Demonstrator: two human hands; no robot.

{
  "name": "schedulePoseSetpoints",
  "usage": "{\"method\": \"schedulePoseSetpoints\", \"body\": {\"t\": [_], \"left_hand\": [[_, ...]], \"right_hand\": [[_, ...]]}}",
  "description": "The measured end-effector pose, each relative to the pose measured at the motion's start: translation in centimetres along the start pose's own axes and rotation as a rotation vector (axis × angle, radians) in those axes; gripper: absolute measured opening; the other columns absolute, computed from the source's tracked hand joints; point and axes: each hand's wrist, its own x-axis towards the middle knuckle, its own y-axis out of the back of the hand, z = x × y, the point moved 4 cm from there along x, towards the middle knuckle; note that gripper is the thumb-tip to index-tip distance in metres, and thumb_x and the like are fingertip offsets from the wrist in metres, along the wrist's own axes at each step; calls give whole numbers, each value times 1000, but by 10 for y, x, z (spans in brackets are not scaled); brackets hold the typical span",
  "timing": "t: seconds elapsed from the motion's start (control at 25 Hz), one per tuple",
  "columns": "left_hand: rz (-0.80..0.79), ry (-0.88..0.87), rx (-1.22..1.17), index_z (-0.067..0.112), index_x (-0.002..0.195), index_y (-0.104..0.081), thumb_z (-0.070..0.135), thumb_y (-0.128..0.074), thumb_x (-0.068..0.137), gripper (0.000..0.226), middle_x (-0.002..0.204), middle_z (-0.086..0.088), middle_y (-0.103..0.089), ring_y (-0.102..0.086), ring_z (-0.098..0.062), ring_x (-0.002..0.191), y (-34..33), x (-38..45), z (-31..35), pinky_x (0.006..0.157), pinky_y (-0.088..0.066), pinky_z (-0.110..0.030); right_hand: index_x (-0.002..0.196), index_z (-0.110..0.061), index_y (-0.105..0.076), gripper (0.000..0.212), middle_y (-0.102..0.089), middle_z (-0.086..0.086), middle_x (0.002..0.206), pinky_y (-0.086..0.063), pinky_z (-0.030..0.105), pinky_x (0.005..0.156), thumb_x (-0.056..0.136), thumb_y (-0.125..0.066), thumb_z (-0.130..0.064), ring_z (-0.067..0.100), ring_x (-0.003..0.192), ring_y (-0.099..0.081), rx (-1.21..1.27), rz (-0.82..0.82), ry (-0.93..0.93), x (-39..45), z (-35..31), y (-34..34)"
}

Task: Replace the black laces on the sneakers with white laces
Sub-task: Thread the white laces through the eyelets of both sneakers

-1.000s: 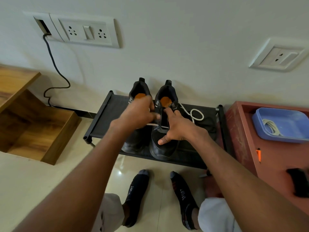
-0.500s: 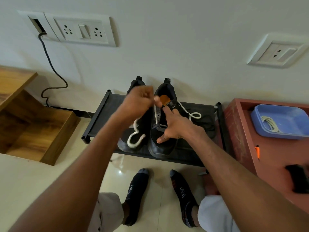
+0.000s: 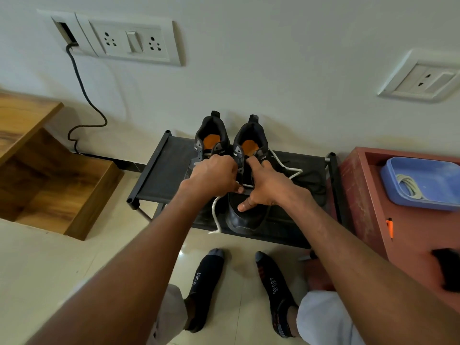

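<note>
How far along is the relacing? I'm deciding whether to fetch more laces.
Done: the right sneaker carries no black lace, and a white lace crosses its lower eyelets. In hand: the left hand pinches that lace; the right hand steadies the sneaker. Left: upper eyelets, and seemingly the left sneaker.

A home, likely by an entrance: a low black shoe rack [image 3: 159, 175] stands on a glossy tiled floor [image 3: 49, 265] against a painted wall. Above the rack is a switchboard [image 3: 129, 42]; left of it is a wooden shelf unit [image 3: 49, 175].
</note>
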Motion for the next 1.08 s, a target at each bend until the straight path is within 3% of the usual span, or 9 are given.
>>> {"method": "schedulePoseSetpoints", "body": {"t": [0.12,0.24,0.36,0.48,0.6,0.76,0.88,0.96,1.08], "left_hand": [[11,10,-34,24,69,-53,36,-78,90,34,79,2,-64,-62,-22,80,3,0,1,83,-51,-43],[42,90,-336,16,72,-58,28,-76,92,30,72,1,-72,-69,-18,76,10,0,-10,79,-57,-40],[13,108,-301,14,75,-64,42,-78,90,34,70,2,-71,-68,-16,75,11,2,-12,85,-57,-44],[-10,159,-192,17,68,-66,55,-76,86,43,61,4,-62,-60,-16,69,17,-2,-10,88,-51,-46],[-16,164,-536,13,74,-67,54,-72,92,44,70,2,-65,-60,-12,71,39,-15,-3,68,-44,-29],[152,134,-898,12,74,-65,56,-69,94,48,81,-4,-71,-65,-19,82,67,-28,5,73,-44,-29],[234,38,-1002,12,70,-66,53,-68,95,48,79,-7,-71,-68,-19,77,75,-32,13,90,-55,-40],[267,-19,-1028,15,68,-66,55,-66,96,49,79,-6,-72,-69,-19,77,79,-36,18,88,-54,-42],[294,-106,-1077,17,70,-67,58,-63,97,49,76,-4,-68,-65,-21,77,92,-48,23,80,-47,-37]], "right_hand": [[154,-42,-18,122,-32,7,154,-53,62,99,62,-99,-43,46,134,-50,4,0,-3,2,1,0],[156,-40,-16,124,-32,8,154,-52,61,100,63,-98,-42,45,135,-50,13,-10,-7,1,1,0],[155,-37,-17,122,-38,11,152,-53,59,101,64,-98,-42,43,131,-54,18,8,58,-1,-1,2],[149,-29,-25,101,-57,11,136,-57,50,93,75,-92,-39,33,112,-65,81,143,99,-2,1,19],[144,-22,-36,69,-63,6,119,-59,44,80,90,-78,-35,26,96,-67,119,255,-33,-8,4,37],[112,-6,-45,41,-63,10,94,-47,33,58,95,-69,-35,26,79,-65,163,194,-143,-19,10,50],[92,-5,-70,34,-68,3,68,-41,27,53,101,-64,-37,15,52,-54,108,-3,-154,-35,15,52],[93,-7,-77,38,-64,-1,63,-40,24,51,104,-62,-40,10,47,-50,300,-151,-138,-49,13,52],[102,-6,-78,35,-67,2,71,-51,24,54,105,-61,-37,12,55,-60,809,-104,48,-66,0,71]]}}
